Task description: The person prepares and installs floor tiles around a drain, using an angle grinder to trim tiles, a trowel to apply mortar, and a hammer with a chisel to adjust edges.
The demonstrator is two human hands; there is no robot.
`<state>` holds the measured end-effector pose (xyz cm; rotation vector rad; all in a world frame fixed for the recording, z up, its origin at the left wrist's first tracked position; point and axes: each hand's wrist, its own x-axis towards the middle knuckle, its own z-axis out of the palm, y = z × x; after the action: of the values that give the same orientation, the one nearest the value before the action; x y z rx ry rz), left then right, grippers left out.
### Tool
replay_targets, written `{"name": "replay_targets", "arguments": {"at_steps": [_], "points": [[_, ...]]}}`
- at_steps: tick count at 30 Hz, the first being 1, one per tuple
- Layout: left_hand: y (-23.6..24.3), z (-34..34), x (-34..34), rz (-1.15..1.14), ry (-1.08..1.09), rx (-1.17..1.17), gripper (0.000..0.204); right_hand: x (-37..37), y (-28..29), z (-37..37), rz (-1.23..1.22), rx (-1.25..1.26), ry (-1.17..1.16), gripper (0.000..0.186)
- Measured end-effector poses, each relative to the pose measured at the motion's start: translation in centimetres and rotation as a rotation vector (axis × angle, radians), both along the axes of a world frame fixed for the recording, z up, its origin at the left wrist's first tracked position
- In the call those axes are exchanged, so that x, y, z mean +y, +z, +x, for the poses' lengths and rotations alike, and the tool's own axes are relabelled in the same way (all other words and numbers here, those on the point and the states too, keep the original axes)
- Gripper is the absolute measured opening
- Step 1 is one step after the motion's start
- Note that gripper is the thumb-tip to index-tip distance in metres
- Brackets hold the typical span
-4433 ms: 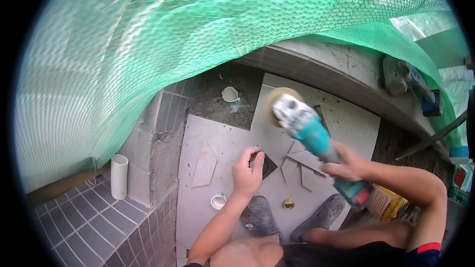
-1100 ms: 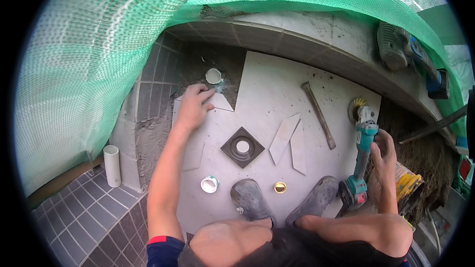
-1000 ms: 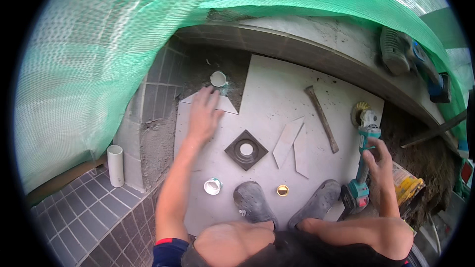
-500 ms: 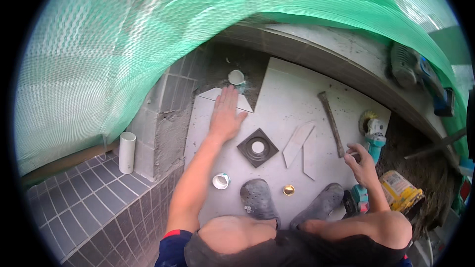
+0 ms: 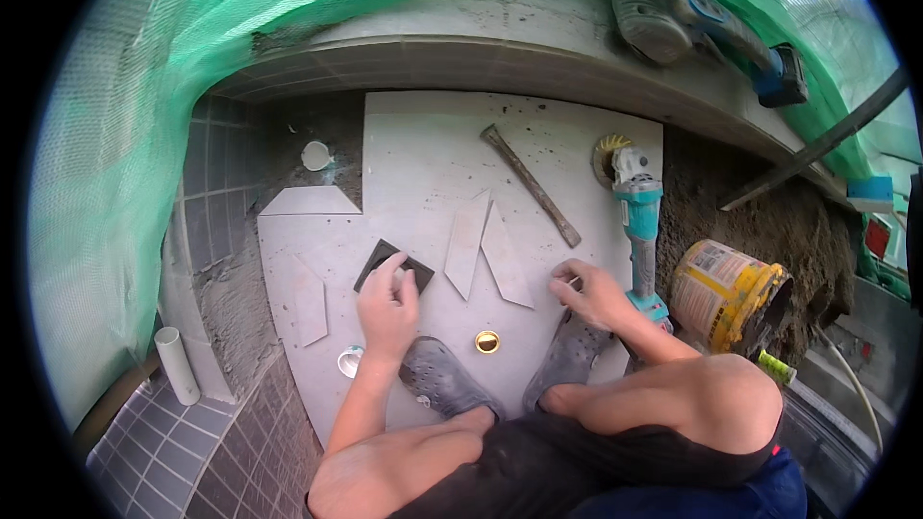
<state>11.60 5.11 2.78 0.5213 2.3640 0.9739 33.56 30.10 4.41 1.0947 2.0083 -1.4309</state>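
My left hand is over a dark square floor drain, its fingers curled onto the middle of it and covering part of it. The drain lies flat on a large pale tile. My right hand hovers above my right shoe with thumb and fingers drawn together around something small and dark that I cannot make out. Two narrow cut tile strips lie between my hands. Another cut piece is left of the drain. A trapezoid piece sits near a round white pipe opening.
A hammer-like bar and a teal angle grinder lie to the right, near a yellow bucket. By my feet are a brass-coloured ring and a white pipe fitting. A blue-grey power tool rests on the ledge.
My left hand has drawn back from the trapezoid piece near the pipe opening to the drain. My view has swung to the right. The cut piece left of the drain has come into sight.
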Motion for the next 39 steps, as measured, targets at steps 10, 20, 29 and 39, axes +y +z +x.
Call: {"name": "replay_targets", "arguments": {"at_steps": [10,20,29,39], "points": [[-1.1,0.7,6.5,0.088,-0.31,0.122,0.033,-4.0,-1.6,-1.3,0.339,-0.022,0.292,0.061],[-2.6,0.3,5.0,-0.136,-0.372,0.227,0.04,-4.2,-2.1,-4.1,0.297,-0.111,0.417,0.067],[-3.0,2.1,7.1,-0.123,-0.322,0.206,0.068,-4.8,-2.5,-3.7,0.351,-0.11,0.443,0.064],[0.7,-12.7,5.5,-0.271,0.091,0.043,0.06,-4.2,-2.6,-3.0,0.359,-0.118,0.438,0.063]]}}
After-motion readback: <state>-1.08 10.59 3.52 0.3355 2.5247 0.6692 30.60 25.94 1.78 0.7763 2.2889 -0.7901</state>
